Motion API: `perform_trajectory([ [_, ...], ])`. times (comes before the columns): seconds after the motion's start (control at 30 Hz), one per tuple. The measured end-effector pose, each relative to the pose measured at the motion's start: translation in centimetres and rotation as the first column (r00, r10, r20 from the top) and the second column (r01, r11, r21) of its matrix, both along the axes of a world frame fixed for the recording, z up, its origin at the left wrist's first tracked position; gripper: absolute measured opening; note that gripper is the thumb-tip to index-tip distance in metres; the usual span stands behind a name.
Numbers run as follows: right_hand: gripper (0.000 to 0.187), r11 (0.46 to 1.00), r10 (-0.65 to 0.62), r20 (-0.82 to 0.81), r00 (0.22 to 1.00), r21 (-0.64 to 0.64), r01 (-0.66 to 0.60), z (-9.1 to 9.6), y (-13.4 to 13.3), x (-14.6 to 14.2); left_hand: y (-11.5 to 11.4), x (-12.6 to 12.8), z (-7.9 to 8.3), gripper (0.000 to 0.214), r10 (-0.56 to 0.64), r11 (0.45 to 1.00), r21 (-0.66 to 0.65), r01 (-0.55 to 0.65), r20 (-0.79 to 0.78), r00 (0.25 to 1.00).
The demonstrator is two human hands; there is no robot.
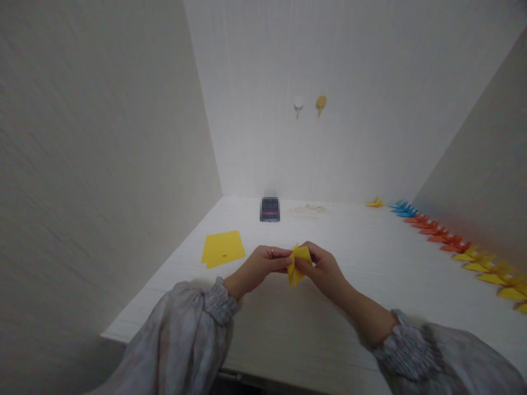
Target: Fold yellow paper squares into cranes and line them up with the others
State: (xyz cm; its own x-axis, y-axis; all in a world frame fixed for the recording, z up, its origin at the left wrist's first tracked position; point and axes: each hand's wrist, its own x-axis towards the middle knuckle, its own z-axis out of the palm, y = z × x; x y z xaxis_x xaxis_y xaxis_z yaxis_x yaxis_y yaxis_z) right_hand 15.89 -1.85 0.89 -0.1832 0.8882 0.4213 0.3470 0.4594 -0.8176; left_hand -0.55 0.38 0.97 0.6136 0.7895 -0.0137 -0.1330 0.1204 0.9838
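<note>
Between my two hands, a partly folded piece of yellow origami paper (302, 254) is held just above the white table. My left hand (263, 263), with a ring on one finger, pinches its left edge between thumb and fingers. On the other side, my right hand (323, 267) grips the paper with the thumb in front and the fingers behind. Flaps of the paper stick out above and below the fingertips. Left of my left hand lie flat yellow paper sheets (222, 247), slightly overlapping, with a small orange-red speck on top.
A row of folded paper cranes in yellow (486, 262), orange (436, 230) and blue (404, 208) lines the right wall. One yellow crane (375, 202) stands at the back. A dark, blurred-out object (269, 209) sits near the back wall, below two wall hooks (321, 102).
</note>
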Motion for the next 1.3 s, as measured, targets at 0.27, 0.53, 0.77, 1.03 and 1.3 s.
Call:
perform_trajectory([
  [0.27, 0.008, 0.998, 0.065, -0.063, 0.996, -0.024, -0.066, -0.16, 0.12, 0.13, -0.05, 0.0, -0.03, 0.035, 0.008, 1.0, -0.016, -0.007, 0.045, 0.999],
  [0.53, 0.008, 0.998, 0.042, -0.08, 0.996, -0.051, -0.046, 0.1, -0.03, -0.23, -0.05, 0.07, 0.03, 0.033, 0.046, 0.998, 0.031, -0.045, -0.012, 0.999],
  [0.77, 0.008, 0.991, 0.036, -0.167, 0.985, -0.119, -0.057, -0.22, 0.08, -0.52, -0.14, 0.06, 0.3, 0.025, 0.136, 0.986, 0.105, -0.128, -0.071, 0.988],
  [1.03, 0.01, 0.962, 0.077, -0.324, 0.943, -0.223, -0.155, -0.18, 0.41, -0.38, -0.14, 0.05, 0.33, 0.024, 0.108, 0.99, 0.105, -0.096, -0.121, 0.987],
  [1.3, 0.016, 0.962, 0.053, -0.313, 0.948, -0.239, -0.133, 0.15, 0.33, -0.49, -0.05, 0.27, 0.14, 0.024, 0.198, 0.972, 0.151, -0.181, -0.11, 0.974],
])
